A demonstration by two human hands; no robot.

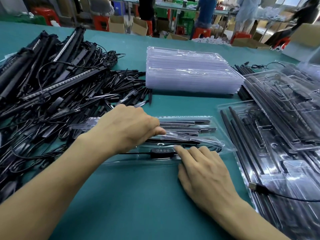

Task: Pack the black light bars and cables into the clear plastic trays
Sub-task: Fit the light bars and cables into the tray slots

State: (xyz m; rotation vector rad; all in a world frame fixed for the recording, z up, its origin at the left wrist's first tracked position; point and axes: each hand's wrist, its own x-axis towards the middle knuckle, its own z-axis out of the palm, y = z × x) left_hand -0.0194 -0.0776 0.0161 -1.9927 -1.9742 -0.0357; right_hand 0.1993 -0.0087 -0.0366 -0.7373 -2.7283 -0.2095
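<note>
A clear plastic tray (204, 118) lies on the green table in front of me, with black light bars (187, 122) in its far slots and a black inline controller (161, 151) with its cable in the near slot. My left hand (126, 127) lies over the tray's left half, its thumb and curled fingers pinching the tray's clear lid flap (199, 137). My right hand (202, 172) rests on the tray's near edge, fingers straight, the fingertips pressing down beside the controller.
A big heap of loose black bars and cables (60, 84) covers the left of the table. A stack of empty clear trays (190, 73) stands at the back centre. Packed trays (280, 135) pile up at the right. People work at benches behind.
</note>
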